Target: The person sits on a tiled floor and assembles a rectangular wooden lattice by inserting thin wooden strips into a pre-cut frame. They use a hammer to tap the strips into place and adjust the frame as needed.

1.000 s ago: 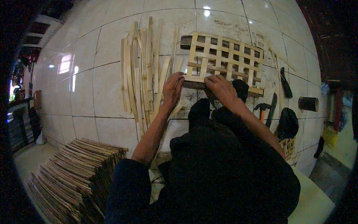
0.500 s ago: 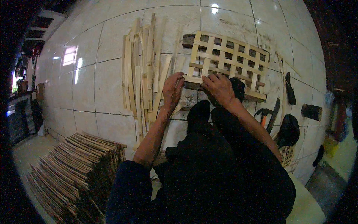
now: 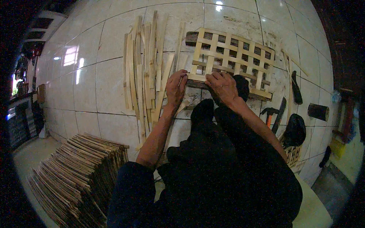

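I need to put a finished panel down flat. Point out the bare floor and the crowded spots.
Bare tiled floor lies left of the loose bamboo strips, above the stacked panels. Another bare patch lies beyond the bamboo lattice, at the top. Crowded: the left hand and right hand at the lattice's near edge, and the right side, with a hammer and a dark cylinder.

Bamboo strip stack (image 3: pixel 76 178) cut off below

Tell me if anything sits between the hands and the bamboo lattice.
Nothing visible does. The left hand and right hand already rest on the near edge of the lattice. The loose strips lie to the left of it, and the hammer lies to the right, both clear of the hands.
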A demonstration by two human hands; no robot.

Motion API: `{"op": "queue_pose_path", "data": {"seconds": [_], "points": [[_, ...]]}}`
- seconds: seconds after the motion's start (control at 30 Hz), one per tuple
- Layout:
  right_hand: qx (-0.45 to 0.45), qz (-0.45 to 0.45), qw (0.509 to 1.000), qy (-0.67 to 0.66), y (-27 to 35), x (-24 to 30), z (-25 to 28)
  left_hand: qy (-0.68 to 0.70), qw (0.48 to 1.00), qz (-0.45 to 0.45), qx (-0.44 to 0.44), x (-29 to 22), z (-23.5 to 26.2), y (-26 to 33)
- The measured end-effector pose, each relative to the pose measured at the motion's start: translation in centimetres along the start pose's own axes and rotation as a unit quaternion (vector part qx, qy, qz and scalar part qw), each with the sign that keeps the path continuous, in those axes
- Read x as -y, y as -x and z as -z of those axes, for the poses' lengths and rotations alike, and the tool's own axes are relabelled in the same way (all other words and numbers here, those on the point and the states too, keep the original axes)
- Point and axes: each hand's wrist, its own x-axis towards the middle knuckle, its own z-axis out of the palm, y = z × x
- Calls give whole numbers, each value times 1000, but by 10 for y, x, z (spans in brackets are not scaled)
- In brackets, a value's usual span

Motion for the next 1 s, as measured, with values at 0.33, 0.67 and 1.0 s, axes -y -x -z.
{"op": "queue_pose_path", "data": {"seconds": [0.33, 0.67, 1.0], "points": [[-120, -66, 987, -81, 28, -12, 12, 57, 986, 140, -64, -19, 7, -1], [-127, -552, 821, -75, 250, -55, 6, 37, 998, -40, -22, -2, -5, 0], [-113, -579, 797, -128, 273, -49, 14, 56, 998, 12, -13, 11, -16, 4]]}}
